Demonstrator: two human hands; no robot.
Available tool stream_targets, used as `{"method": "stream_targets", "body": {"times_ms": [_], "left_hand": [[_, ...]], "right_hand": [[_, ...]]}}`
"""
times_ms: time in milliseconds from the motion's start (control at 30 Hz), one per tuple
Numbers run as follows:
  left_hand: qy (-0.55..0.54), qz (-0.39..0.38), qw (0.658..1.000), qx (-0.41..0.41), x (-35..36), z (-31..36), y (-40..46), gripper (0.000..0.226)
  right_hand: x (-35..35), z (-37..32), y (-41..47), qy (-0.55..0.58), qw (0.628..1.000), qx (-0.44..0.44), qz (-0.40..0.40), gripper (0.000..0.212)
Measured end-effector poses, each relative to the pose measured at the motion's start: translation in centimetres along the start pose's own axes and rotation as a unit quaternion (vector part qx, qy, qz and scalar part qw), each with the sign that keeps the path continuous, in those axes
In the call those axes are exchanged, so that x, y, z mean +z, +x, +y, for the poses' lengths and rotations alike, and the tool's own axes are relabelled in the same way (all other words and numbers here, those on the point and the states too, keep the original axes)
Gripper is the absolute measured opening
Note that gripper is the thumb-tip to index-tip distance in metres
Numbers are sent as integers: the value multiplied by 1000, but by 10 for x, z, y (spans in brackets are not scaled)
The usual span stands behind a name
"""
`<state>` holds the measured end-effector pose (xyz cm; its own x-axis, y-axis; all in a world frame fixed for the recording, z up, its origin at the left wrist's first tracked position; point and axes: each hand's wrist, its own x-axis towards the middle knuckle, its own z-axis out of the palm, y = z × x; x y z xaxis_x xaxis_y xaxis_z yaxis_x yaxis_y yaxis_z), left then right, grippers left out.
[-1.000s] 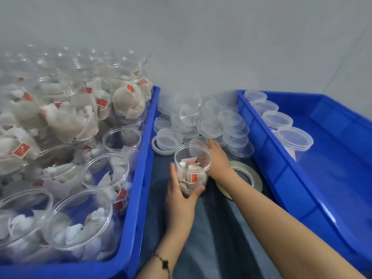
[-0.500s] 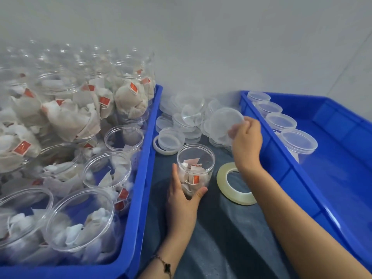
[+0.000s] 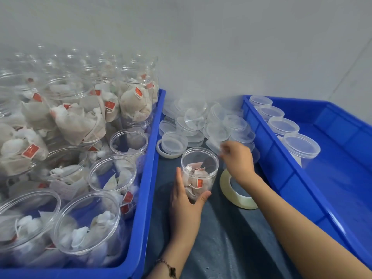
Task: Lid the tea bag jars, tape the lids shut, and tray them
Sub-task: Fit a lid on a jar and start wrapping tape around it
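I am steadying the open jar (image 3: 199, 170) with my left hand (image 3: 186, 198), thumb curled round its near side and fingers against its left wall, so it is standing upright on the dark cloth (image 3: 221, 248) with the tea bags low inside. My right hand (image 3: 237, 160) is pinching a clear lid (image 3: 214, 147) by its edge, just right of the jar's mouth and a little above the rim; the lid is blurred, so I cannot tell its tilt. I am judging this to be the lidding step, not yet done. To do it well I should be bringing the lid level over the mouth, centring it before pressing, and keeping my left hand low so it stays clear of the rim. No bag is poking above the mouth, so nothing should be catching under the lid. The tape roll (image 3: 237, 192) is lying under my right wrist, close for the sealing that follows. Beyond my right hand the spare lids (image 3: 201, 121) are heaped; further right the blue tray (image 3: 281, 176) is holding lidded jars (image 3: 301, 147), and left of my left hand the full tray (image 3: 145, 194) is holding unlidded ones.
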<state>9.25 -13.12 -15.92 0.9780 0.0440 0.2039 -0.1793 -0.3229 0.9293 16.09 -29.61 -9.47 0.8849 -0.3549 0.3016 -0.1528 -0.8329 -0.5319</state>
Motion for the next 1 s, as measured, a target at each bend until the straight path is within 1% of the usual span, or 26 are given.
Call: {"method": "stream_targets", "body": {"times_ms": [67, 100, 167, 267, 367, 433, 500, 567, 633, 700, 733, 767, 800, 833, 867, 900, 933, 967, 1000], "left_hand": [[-2, 3, 1000, 3, 1, -1, 0, 99], [-1, 5, 1000, 3, 2, -2, 0, 99], [2, 7, 1000, 3, 3, -4, 1, 100], [0, 7, 1000, 3, 4, -5, 1, 100], [1, 8, 1000, 5, 4, -6, 1, 100], [4, 10, 1000, 7, 4, -7, 2, 100], [5, 12, 1000, 8, 4, -7, 2, 100], [5, 14, 1000, 9, 5, -7, 2, 100], [2, 15, 1000, 10, 4, -7, 1, 99], [3, 17, 1000, 16, 4, -6, 1, 99], [3, 16, 1000, 18, 4, -5, 1, 99], [2, 16, 1000, 19, 3, -5, 0, 99], [2, 15, 1000, 18, 3, -4, 0, 99], [2, 16, 1000, 17, 4, -5, 0, 100], [1, 16, 1000, 17, 4, -5, 1, 100], [-2, 15, 1000, 17, 4, -6, 1, 100], [-5, 15, 1000, 16, 4, -6, 1, 100], [-8, 14, 1000, 15, 4, -6, 1, 100], [-8, 14, 1000, 13, 5, -7, 1, 99]], "right_hand": [[7, 8, -1, -100, 993, -55, -43, 10], [9, 10, -1, -131, 986, -78, -61, 8], [12, 12, -2, -157, 978, -108, -81, 10], [13, 11, 1, -147, 976, -125, -99, 15], [11, 9, 6, -109, 978, -114, -134, 19], [9, 11, 8, -69, 981, -97, -154, 16], [9, 12, 8, -56, 977, -82, -186, 10], [11, 11, 7, -70, 974, -81, -202, 10], [14, 10, 8, -105, 970, -85, -201, 13], [15, 6, 9, -140, 963, -87, -212, 21], [13, 4, 9, -136, 964, -81, -216, 27], [11, 2, 8, -118, 968, -70, -209, 33], [7, 0, 8, -97, 977, -61, -181, 37], [1, -3, 8, -78, 986, -53, -135, 38], [-6, -7, 8, -44, 995, -45, -77, 33], [-14, -13, 9, 11, 999, -29, -14, 23], [-23, -21, 11, 85, 996, -2, 37, 15], [-32, -28, 13, 186, 979, 36, 70, 16], [-41, -36, 15, 308, 945, 81, 69, 16]]}}
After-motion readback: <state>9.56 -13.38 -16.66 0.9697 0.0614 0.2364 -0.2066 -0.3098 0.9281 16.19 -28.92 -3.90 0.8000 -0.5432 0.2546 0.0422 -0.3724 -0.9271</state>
